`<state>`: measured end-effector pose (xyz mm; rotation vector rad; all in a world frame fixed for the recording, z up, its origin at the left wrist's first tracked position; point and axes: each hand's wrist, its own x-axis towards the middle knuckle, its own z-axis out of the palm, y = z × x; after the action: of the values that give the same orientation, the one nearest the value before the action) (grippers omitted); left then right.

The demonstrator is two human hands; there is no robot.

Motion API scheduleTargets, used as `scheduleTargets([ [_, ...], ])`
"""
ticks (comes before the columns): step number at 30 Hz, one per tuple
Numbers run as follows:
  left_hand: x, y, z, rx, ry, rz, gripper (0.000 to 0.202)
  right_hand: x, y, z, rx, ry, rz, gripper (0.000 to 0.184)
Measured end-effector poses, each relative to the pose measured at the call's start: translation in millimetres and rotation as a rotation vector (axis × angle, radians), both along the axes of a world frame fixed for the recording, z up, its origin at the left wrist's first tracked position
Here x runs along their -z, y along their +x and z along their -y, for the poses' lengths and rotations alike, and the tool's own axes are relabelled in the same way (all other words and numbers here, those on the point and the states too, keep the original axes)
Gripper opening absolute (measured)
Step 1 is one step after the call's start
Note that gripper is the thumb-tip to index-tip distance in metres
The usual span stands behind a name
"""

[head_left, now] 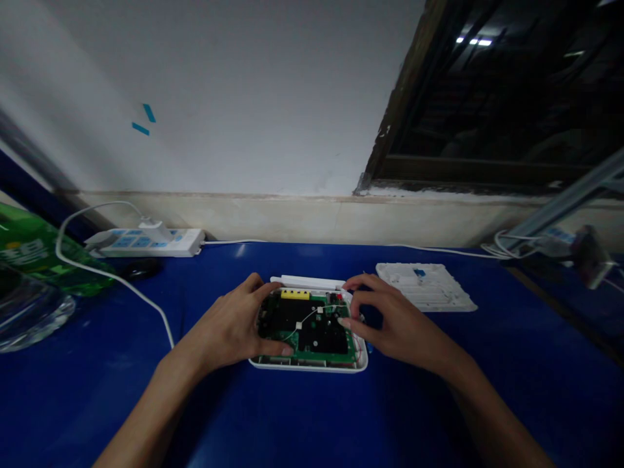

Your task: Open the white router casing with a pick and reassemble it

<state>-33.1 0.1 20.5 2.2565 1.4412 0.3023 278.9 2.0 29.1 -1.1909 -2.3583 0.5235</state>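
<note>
An opened router (308,368) lies on the blue table, its white shell holding a green circuit board (322,357) with black plates and a yellow port block (295,294). My left hand (234,322) grips the left end of the router, thumb along the front of the board and fingers at the back. Over the right end, my right hand (385,315) is bent with thumb and fingertips close together by the board; what they hold, if anything, is too small to make out. A thin white wire (308,317) crosses the black plates. Along the back edge lies a white bar (312,282).
A white cover panel (426,287) lies behind my right hand. At the back left are a power strip (151,243) with a plugged-in white cable (117,278), a black object (141,268) and a green package (43,250). A metal post (565,201) stands at right.
</note>
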Motion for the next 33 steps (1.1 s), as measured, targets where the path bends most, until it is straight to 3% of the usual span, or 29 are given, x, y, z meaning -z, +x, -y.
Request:
scheduleTargets([
  [7, -3.0, 1.5, 1.6, 0.003, -0.021, -0.019, 0.092, -7.1, -0.9, 15.7, -0.035, -0.036, 0.115, 0.009],
  [17, -6.1, 3.5, 1.5, -0.007, -0.025, -0.037, 0.091, -0.8, 5.8, 11.2, -0.114, -0.035, 0.006, 0.025],
  [23, -7.4, 2.5, 2.0, 0.002, -0.021, -0.029, 0.09, -16.1, 10.2, 17.6, -0.23, -0.03, 0.067, 0.038],
  [27, -8.2, 2.1, 2.8, 0.005, -0.006, -0.026, 0.087, -24.6, 5.3, 24.4, -0.265, -0.027, 0.2, 0.032],
  [33, -8.2, 2.7, 3.0, -0.01, -0.011, -0.037, 0.091, -31.9, -2.7, 23.6, -0.311, -0.094, 0.238, 0.027],
])
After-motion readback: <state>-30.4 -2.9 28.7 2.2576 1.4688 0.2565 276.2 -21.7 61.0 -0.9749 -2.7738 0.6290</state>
